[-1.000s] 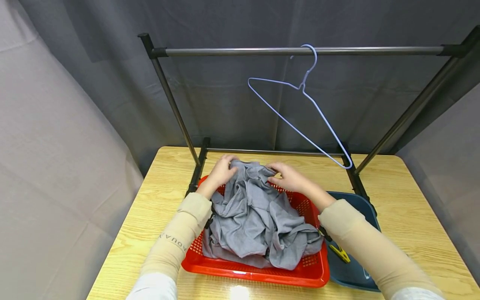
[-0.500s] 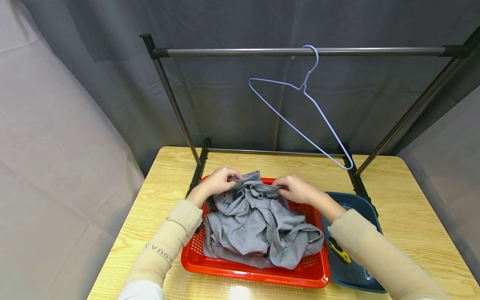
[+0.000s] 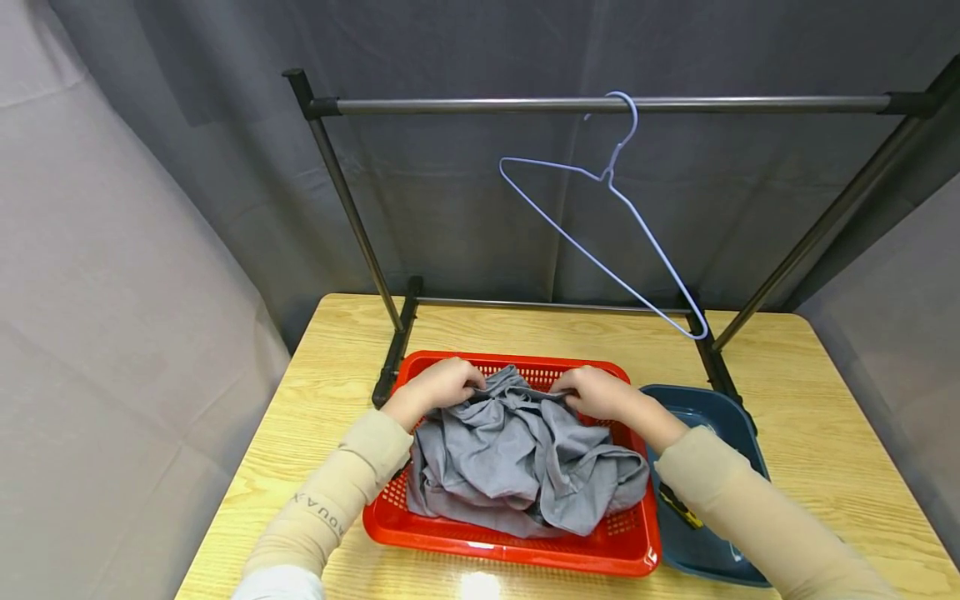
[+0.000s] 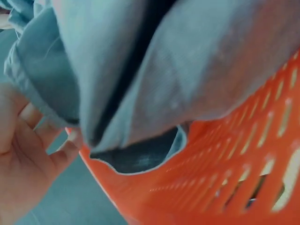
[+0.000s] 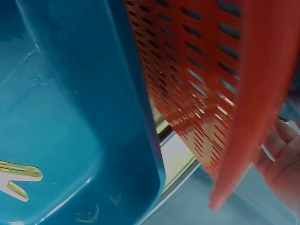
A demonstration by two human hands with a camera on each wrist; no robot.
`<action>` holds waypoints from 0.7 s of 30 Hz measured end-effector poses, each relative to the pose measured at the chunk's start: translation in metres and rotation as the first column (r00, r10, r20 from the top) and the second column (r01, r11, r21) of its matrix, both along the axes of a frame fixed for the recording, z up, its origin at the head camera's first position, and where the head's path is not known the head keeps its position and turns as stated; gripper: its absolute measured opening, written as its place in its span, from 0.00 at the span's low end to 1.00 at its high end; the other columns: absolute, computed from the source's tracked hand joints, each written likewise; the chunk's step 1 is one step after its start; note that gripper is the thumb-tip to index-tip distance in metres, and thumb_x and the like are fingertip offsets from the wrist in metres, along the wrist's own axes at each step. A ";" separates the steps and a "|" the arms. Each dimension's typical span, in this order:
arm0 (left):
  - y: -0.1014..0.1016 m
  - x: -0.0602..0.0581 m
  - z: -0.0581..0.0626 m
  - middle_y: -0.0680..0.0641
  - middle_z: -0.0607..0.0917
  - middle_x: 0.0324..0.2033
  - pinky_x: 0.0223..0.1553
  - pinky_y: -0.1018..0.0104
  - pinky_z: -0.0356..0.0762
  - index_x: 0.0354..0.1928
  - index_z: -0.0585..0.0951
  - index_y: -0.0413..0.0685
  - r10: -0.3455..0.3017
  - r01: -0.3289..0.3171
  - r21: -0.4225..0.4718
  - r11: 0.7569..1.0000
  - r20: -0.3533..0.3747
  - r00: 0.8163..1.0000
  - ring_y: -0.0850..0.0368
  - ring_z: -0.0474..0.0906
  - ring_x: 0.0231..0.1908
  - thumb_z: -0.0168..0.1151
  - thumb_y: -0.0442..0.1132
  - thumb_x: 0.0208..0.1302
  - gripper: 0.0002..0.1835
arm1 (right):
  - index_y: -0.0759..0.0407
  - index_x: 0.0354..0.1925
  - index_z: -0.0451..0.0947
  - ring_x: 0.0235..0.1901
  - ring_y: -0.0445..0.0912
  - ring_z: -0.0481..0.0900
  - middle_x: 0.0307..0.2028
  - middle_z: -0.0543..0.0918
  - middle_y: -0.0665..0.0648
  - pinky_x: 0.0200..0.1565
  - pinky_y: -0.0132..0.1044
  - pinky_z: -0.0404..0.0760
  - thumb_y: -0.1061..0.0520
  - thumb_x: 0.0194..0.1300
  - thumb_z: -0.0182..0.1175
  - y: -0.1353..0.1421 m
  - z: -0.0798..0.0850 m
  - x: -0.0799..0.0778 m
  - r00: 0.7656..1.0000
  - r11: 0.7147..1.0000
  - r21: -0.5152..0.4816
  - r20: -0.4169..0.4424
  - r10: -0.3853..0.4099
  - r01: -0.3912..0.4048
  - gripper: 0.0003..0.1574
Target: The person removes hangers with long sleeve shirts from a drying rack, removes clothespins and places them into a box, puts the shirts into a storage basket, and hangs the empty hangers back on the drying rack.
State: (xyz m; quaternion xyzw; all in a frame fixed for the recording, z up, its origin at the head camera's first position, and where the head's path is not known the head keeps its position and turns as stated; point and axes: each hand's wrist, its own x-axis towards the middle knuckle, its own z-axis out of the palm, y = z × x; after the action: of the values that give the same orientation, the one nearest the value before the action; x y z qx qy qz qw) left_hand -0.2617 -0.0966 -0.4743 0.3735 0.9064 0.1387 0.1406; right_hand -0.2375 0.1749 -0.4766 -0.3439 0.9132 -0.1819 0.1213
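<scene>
A crumpled grey garment [image 3: 502, 450] lies heaped in the red basket [image 3: 510, 554]; its exact kind is hard to make out. At the far left of the heap, my left hand [image 3: 442, 385] pinches the garment's edge. My right hand [image 3: 596, 392] pinches the same far edge on the other side, so the edge stretches between them. In the left wrist view, the fingers of the left hand [image 4: 28, 150] meet the hanging cloth [image 4: 140, 70] beside the basket wall. The right wrist view has the right hand [image 5: 283, 161] partly behind the basket rim [image 5: 262, 93].
A lilac hanger [image 3: 567, 237] hangs from the metal bar [image 3: 450, 106] of a rack on the wooden table [image 3: 277, 433]. Right of the basket stands a dark blue tray [image 3: 720, 558] with a yellow clothespin [image 5: 21, 173] in it.
Both hands have come down and nearer with the garment's far edge, and the basket's far rim shows now. My hands have moved slightly apart.
</scene>
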 end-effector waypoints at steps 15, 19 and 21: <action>0.005 0.004 -0.012 0.47 0.83 0.41 0.50 0.61 0.72 0.42 0.83 0.44 0.026 -0.024 -0.052 0.998 0.035 0.999 0.53 0.78 0.46 0.54 0.29 0.59 0.12 | 0.62 0.50 0.78 0.47 0.51 0.78 0.46 0.81 0.58 0.50 0.48 0.73 0.67 0.60 0.52 0.001 -0.009 -0.001 0.991 0.999 0.040 0.130 0.025 -0.030 0.19; 0.003 0.003 -0.011 0.46 0.83 0.40 0.48 0.59 0.72 0.42 0.82 0.43 0.026 -0.024 -0.039 0.999 0.064 0.998 0.53 0.78 0.44 0.54 0.30 0.61 0.10 | 0.62 0.51 0.77 0.48 0.51 0.76 0.47 0.80 0.58 0.51 0.49 0.72 0.66 0.61 0.52 0.001 -0.006 -0.001 0.986 0.999 0.038 0.168 0.007 -0.014 0.19; 0.001 0.002 -0.010 0.46 0.82 0.41 0.48 0.59 0.71 0.43 0.81 0.43 0.027 -0.024 -0.038 0.999 0.077 0.997 0.53 0.77 0.43 0.53 0.31 0.62 0.10 | 0.62 0.51 0.76 0.49 0.52 0.76 0.47 0.79 0.59 0.52 0.49 0.71 0.64 0.61 0.53 0.001 -0.003 -0.001 0.984 0.999 0.041 0.179 0.001 -0.009 0.19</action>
State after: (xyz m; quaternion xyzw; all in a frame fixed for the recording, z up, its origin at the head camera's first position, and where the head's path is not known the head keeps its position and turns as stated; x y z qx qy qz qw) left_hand -0.2597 -0.0955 -0.4842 0.3536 0.9073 0.1382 0.1807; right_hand -0.2383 0.1763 -0.4795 -0.3258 0.9014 -0.1929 0.2103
